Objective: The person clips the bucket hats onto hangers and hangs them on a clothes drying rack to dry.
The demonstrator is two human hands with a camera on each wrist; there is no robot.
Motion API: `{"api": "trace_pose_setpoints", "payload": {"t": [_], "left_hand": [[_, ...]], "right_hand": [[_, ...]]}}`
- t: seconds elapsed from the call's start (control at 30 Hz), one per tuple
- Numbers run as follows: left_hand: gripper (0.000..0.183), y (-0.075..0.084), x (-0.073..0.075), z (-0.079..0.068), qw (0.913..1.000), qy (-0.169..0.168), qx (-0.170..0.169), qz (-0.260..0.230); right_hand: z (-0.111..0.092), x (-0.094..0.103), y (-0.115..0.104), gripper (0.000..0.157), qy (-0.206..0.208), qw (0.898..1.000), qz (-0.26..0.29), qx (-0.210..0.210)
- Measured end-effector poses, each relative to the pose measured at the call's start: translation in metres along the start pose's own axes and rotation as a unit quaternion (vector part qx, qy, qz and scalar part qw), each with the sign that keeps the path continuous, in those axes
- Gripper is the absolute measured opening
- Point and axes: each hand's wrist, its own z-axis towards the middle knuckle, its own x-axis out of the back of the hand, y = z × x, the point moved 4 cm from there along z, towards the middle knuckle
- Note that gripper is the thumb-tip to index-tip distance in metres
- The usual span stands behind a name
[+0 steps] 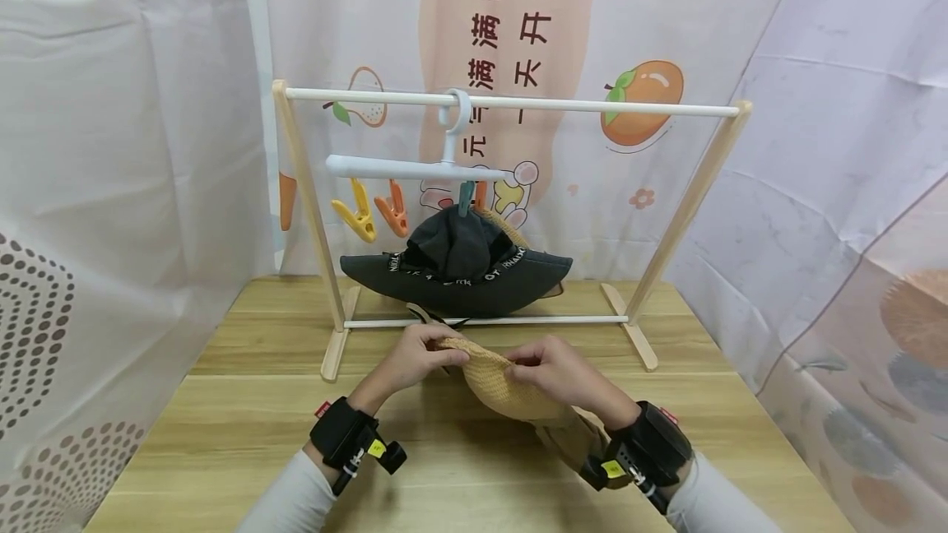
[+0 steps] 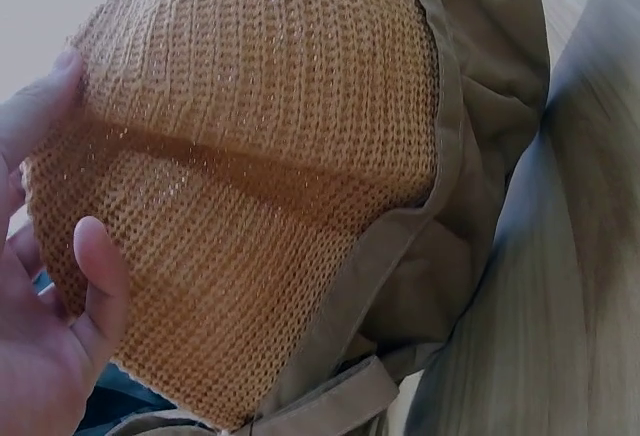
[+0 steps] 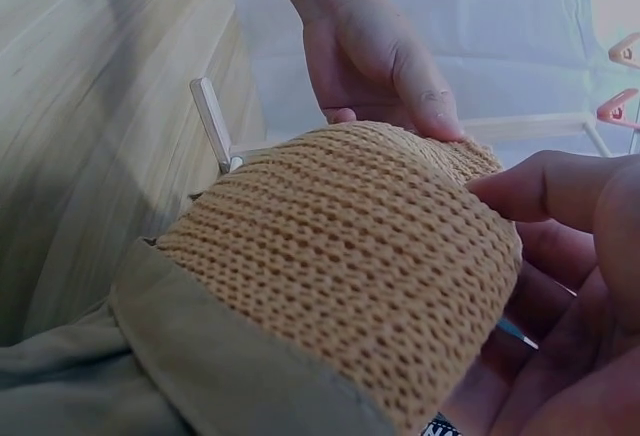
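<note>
Between my hands is a tan knitted hat with a khaki cloth part sewn along the knit. My left hand pinches the far left end of the knit between thumb and fingers. My right hand grips the same knit edge farther right, thumb on the near face. The cloth part hangs down toward the table below my right wrist. Just beyond, a black bucket hat with white lettering hangs from a teal clip and an orange clip.
A white hanger hooks over the white top bar of a wooden-legged rack. Yellow and orange clips dangle from its left part. The rack's feet stand on the wooden table. Printed curtains surround it.
</note>
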Motion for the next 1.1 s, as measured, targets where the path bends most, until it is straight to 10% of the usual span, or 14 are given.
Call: {"api": "trace_pose_setpoints", "payload": {"t": [0.77, 1.1], "left_hand": [[0.022, 0.015, 0.014, -0.004, 0.996, 0.077, 0.008, 0.043], [0.019, -0.009, 0.024, 0.002, 0.9867, 0.133, 0.001, 0.093]], "right_hand": [[0.02, 0.0, -0.014, 0.017, 0.016, 0.999, -0.036, 0.019], [0.026, 0.003, -0.021, 0.016, 0.024, 0.999, -0.023, 0.031]]}}
